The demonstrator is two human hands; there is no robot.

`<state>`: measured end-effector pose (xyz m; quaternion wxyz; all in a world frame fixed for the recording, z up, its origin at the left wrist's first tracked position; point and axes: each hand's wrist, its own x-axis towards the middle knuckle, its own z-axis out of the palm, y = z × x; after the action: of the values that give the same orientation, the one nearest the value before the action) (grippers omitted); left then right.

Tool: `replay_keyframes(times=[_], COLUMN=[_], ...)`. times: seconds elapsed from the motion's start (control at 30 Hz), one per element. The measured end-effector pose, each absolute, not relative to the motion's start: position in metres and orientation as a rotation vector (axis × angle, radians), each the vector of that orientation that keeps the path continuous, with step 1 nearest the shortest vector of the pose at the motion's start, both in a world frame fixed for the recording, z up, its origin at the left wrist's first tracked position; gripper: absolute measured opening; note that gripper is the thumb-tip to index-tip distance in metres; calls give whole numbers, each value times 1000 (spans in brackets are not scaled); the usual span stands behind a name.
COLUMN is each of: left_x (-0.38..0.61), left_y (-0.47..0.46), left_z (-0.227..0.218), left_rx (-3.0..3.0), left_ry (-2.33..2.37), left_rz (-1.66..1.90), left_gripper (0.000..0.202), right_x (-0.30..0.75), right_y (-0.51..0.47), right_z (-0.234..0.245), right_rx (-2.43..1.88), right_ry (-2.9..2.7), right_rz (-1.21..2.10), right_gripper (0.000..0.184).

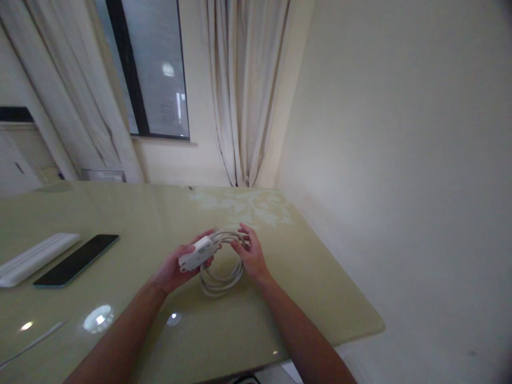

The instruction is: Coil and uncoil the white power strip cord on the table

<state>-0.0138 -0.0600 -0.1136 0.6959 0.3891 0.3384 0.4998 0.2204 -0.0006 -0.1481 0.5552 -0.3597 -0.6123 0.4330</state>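
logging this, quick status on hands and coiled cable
Left hand gripping white block. Right hand on coiled cable. Dark slab off left, untouched.

– I count one left hand (172, 272) and one right hand (254, 260).
– Two, then. I make it one white block (197, 254), one coiled cable (218, 287).
– Agreed. Plus one tablet (78, 261), one long white case (40, 257), one thin white strip (36, 343).
– And one table (312, 288), one window (156, 69), two curtains (246, 85).

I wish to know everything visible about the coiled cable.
The coiled cable is pale grey and plastic-looking, gathered in several loops forming a rough ring. The right hand holds its upper right side; at the upper left, it meets the white block in the left hand. Whether its lowest loops touch the tabletop is unclear.
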Motion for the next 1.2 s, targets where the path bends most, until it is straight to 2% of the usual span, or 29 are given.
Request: replay_keyframes(times=[0.07,0.2,0.3,0.4,0.5,0.57,0.67,0.8,0.93,1.2], left_x=[-19,-35,-56,-83,-105,-107,-82,-7,49,17], left_y=[-59,-40,-14,8,17,16,6,-11,-15,-16], left_z=[-98,-69,-69,-88,-111,-124,-139,-160,-174,-183], left_rx=[964,1347,1836,2159,2215,2216,2215,2291,2481,2372], left_ry=[860,1201,1599,2013,2205,2282,2392,2179,1635,1583], left_rz=[1208,1382,1334,882,616,586,743,899,837,1086], left_gripper=[95,109,97,85,83,77,65,55,72,59], right_x=[221,220,215,209,206,206,208,207,198,184], right_y=[5,16,18,16,15,14,13,11,16,35], right_z=[-153,-161,-167,-174,-179,-179,-176,-172,-171,-167], right_rx=[-889,-949,-970,-973,-974,-991,-1027,-1069,-1057,-832], right_ry=[-1345,-1304,-1372,-1505,-1598,-1642,-1728,-2036,-2498,-2710], right_rz=[1031,1000,1024,1033,1005,974,885,617,304,196], right_gripper=[70,64,65,66,62,60,55,42,47,42])
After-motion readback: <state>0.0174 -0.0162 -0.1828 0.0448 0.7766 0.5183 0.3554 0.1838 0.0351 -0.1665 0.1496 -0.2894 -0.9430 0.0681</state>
